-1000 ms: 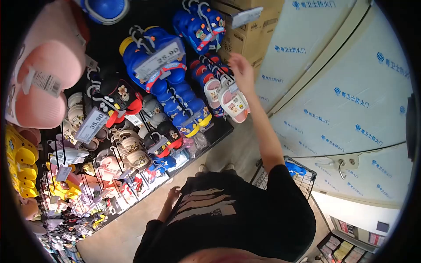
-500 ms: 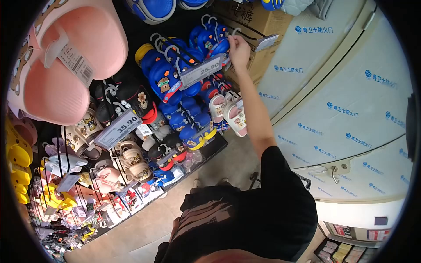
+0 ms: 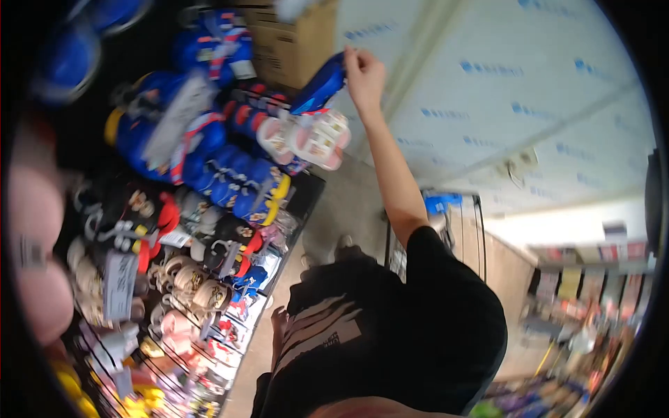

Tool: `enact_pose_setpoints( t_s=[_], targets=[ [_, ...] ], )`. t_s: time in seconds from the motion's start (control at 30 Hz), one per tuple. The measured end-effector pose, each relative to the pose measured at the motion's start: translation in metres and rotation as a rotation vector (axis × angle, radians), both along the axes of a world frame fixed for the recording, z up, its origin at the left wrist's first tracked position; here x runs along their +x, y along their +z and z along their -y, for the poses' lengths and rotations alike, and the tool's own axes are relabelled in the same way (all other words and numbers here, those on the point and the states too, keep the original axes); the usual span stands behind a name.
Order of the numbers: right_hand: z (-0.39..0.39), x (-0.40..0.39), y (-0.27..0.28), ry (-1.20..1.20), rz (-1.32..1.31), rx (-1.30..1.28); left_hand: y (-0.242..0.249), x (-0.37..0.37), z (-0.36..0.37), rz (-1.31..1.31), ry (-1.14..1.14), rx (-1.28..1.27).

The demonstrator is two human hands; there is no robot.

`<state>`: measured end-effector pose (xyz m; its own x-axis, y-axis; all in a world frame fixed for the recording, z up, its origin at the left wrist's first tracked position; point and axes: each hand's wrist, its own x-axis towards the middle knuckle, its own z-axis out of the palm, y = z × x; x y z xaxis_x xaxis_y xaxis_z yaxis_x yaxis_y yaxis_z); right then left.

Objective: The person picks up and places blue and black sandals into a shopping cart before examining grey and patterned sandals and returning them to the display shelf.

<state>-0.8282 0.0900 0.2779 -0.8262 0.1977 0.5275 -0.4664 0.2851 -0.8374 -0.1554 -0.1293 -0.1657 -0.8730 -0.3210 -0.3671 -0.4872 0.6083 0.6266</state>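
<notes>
A shop is showing here: small clogs point(image 3: 240, 184) and slippers point(image 3: 320, 139) are hanging in crowded rows across the left half, price labels point(image 3: 120, 285) are jutting among them, a wire cart point(image 3: 397, 261) is standing right of centre, and merchandise point(image 3: 592, 285) is filling the lower right.

- My raised right hand point(image 3: 364, 73) pinches the upper end of a blue shoe point(image 3: 322, 85), slightly blurred.
- Just below the shoe hang white-and-pink slippers point(image 3: 319, 139).
- My left hand point(image 3: 279, 322) is low beside my black shirt point(image 3: 390, 320), too small to read clearly.
- To my left, children's clogs point(image 3: 237, 184) crowd the display.
- Ahead, cardboard boxes point(image 3: 313, 42) stand near a pale door point(image 3: 481, 111) with blue print.
- A wire cart point(image 3: 481, 230) is by my right elbow.
</notes>
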Motion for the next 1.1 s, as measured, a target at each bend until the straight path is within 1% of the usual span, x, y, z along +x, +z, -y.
enact_pose_setpoints(
  t_s=[0.07, 0.1, 0.13, 0.17, 0.2, 0.27, 0.33, 0.4, 0.47, 0.5, 0.53, 0.63, 0.7, 0.73, 0.8, 0.83, 0.87, 0.9, 0.93, 0.97, 1.0, 1.07, 1.1],
  targets=[
    [-0.054, 0.027, -0.016, -0.096, -0.015, 0.111, -0.015, -0.006, 0.021, 0.083, 0.036, 0.169],
    [-0.092, 0.049, -0.023, -0.184, 0.037, 0.123, -0.018, -0.014, 0.030, 0.153, 0.056, 0.252],
    [-0.125, 0.071, -0.027, -0.195, 0.123, 0.209, -0.019, -0.024, 0.038, 0.220, 0.082, 0.330],
    [-0.152, 0.090, -0.034, -0.190, 0.204, 0.285, -0.018, -0.036, 0.043, 0.271, 0.082, 0.372],
    [-0.182, 0.108, -0.043, -0.243, 0.236, 0.283, -0.015, -0.047, 0.048, 0.303, 0.064, 0.388],
    [-0.250, 0.147, -0.062, -0.451, 0.190, 0.364, -0.011, -0.075, 0.054, 0.349, 0.038, 0.415],
    [-0.313, 0.185, -0.089, -0.646, 0.226, 0.326, -0.008, -0.099, 0.055, 0.378, 0.004, 0.423],
    [-0.372, 0.224, -0.119, -0.767, 0.310, 0.270, -0.006, -0.120, 0.056, 0.393, -0.033, 0.425],
    [-0.416, 0.259, -0.147, -0.850, 0.524, 0.075, 0.000, -0.138, 0.055, 0.400, -0.078, 0.414],
    [-0.424, 0.272, -0.153, -0.808, 0.472, -0.184, 0.001, -0.147, 0.053, 0.400, -0.100, 0.406],
    [-0.437, 0.283, -0.167, -0.796, 0.439, -0.301, 0.003, -0.154, 0.050, 0.398, -0.119, 0.398],
    [-0.463, 0.302, -0.206, -0.886, 0.522, -0.319, 0.011, -0.172, 0.042, 0.374, -0.179, 0.375],
    [-0.472, 0.301, -0.231, -0.940, 0.479, -0.578, 0.017, -0.180, 0.040, 0.320, -0.259, 0.332],
    [-0.477, 0.299, -0.243, -0.942, 0.483, -0.587, 0.019, -0.183, 0.038, 0.266, -0.335, 0.288],
    [-0.485, 0.291, -0.261, -1.010, 0.334, -0.747, 0.023, -0.184, 0.037, -0.017, -0.613, 0.094],
    [-0.489, 0.288, -0.268, -1.026, 0.326, -0.729, 0.024, -0.185, 0.035, -0.039, -0.616, 0.077],
    [-0.496, 0.283, -0.281, -1.019, 0.333, -0.735, 0.043, -0.186, 0.021, 0.446, -0.094, 0.461],
    [-0.505, 0.276, -0.300, -1.048, 0.264, -0.752, 0.044, -0.186, 0.016, 0.545, 0.218, 0.579],
    [-0.512, 0.272, -0.318, -1.078, 0.196, -0.768, 0.046, -0.184, 0.012, 0.554, 0.261, 0.573],
    [-0.513, 0.270, -0.328, -1.029, 0.222, -0.867, 0.048, -0.180, 0.011, 0.520, 0.161, 0.509],
    [-0.515, 0.266, -0.361, -1.032, 0.231, -0.975, 0.049, -0.176, 0.009, 0.499, 0.082, 0.459],
    [-0.484, 0.273, -0.405, -0.997, 0.525, -1.018, 0.048, -0.168, 0.006, 0.463, -0.020, 0.397],
    [-0.471, 0.287, -0.435, -0.946, 0.842, -0.724, 0.047, -0.165, 0.003, 0.453, -0.046, 0.382]
  ],
)
